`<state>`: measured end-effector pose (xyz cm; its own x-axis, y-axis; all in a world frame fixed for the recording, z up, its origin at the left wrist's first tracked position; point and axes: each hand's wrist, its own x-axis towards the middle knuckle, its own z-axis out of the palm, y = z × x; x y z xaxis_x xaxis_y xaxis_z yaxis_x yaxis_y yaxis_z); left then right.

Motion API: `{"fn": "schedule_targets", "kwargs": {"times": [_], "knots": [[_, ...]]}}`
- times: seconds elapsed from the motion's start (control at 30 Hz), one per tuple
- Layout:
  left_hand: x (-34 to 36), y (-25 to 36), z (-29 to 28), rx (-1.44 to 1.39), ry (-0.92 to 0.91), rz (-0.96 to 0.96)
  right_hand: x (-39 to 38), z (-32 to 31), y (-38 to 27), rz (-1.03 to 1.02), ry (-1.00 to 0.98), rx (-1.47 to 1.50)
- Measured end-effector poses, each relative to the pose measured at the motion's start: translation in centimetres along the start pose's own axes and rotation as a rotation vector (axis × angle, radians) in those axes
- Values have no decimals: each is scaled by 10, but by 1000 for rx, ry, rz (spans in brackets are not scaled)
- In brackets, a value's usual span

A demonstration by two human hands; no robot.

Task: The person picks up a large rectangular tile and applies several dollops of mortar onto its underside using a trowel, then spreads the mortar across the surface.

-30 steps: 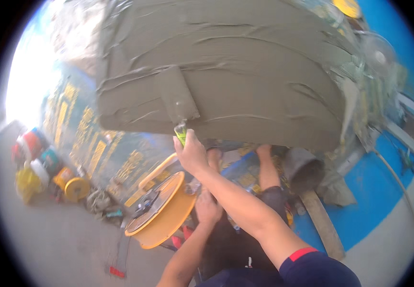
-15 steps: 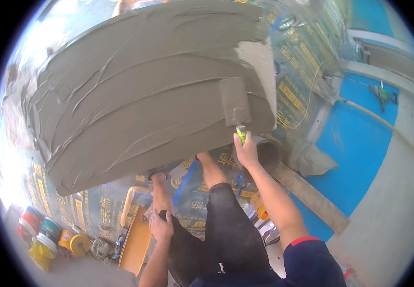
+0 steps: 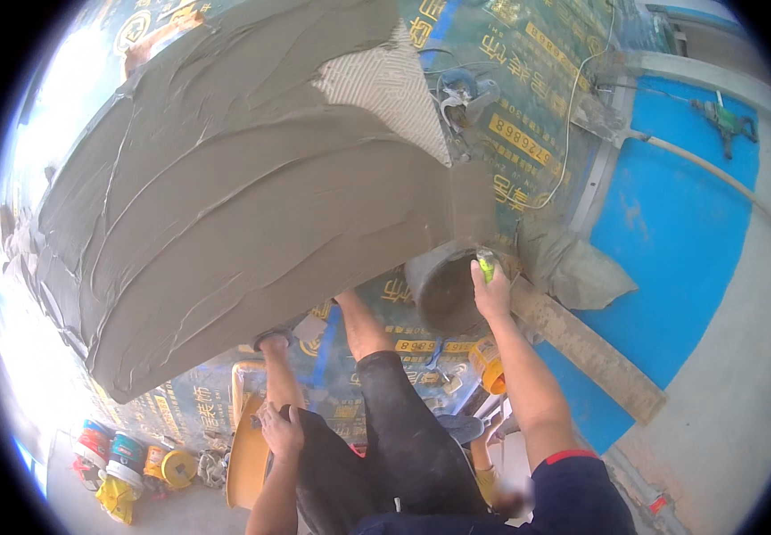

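Note:
My right hand grips the green handle of a trowel. Its rectangular blade, coated in grey mortar, is at the right end of a large slab. Wet grey mortar covers most of the slab in long curved ridges; a pale grooved patch stays bare near the upper right. A mortar-stained bucket stands just below the blade, left of my right hand. My left hand rests on my left knee, holding nothing, its fingers loosely spread.
Printed green sheeting lies around the slab. A wooden board and a crumpled bag lie right of the bucket. Beyond are a blue sheet and a green power tool. Several small buckets stand lower left.
My right hand has moved the trowel rightward and slightly down, from the slab's mortared face to its right end. My view has shifted too; my left hand stays on the knee.

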<state>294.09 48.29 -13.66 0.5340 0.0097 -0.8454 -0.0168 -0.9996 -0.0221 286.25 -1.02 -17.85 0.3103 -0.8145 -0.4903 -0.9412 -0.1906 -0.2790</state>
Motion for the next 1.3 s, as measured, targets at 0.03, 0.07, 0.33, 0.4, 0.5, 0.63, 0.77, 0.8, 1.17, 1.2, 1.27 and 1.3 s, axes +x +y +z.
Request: {"fn": "schedule_targets", "kwargs": {"times": [0.03, 0.07, 0.33, 0.4, 0.5, 0.63, 0.77, 0.8, 1.17, 1.2, 1.27, 1.3], "knots": [[-1, 4, 0, 0, -18, -16, 2, -7, 4, -12, 51, -46], [-2, 7, 0, 0, -36, -31, 6, -8, 22, -84, 102, -15], [-2, 28, -12, 32, -97, -85, 39, -21, -87, -197, -177, 334], [0, 26, -10, 64, -67, -71, 58, -16, -132, -52, -412, 537], [3, 20, -1, 49, -42, -14, 81, 0, -138, -71, -370, 549], [1, 33, 0, 32, -54, -30, 69, 14, -55, -31, -153, 398], [0, 19, 1, 38, -24, -36, -9, 4, -23, 68, -69, 281], [-1, 16, 1, 30, -32, -40, -29, 4, -16, 87, -68, 290], [-5, 10, 2, -17, 35, -9, -79, 138, -222, 483, -244, 1555], [-4, 11, 3, -19, 37, -7, -65, 137, -244, 426, -291, 1558], [-5, 16, 3, -6, 22, -14, -44, 141, -270, 296, -389, 1475], [-5, 15, 3, 1, 15, -38, -35, 142, -282, 207, -444, 1396]]}}
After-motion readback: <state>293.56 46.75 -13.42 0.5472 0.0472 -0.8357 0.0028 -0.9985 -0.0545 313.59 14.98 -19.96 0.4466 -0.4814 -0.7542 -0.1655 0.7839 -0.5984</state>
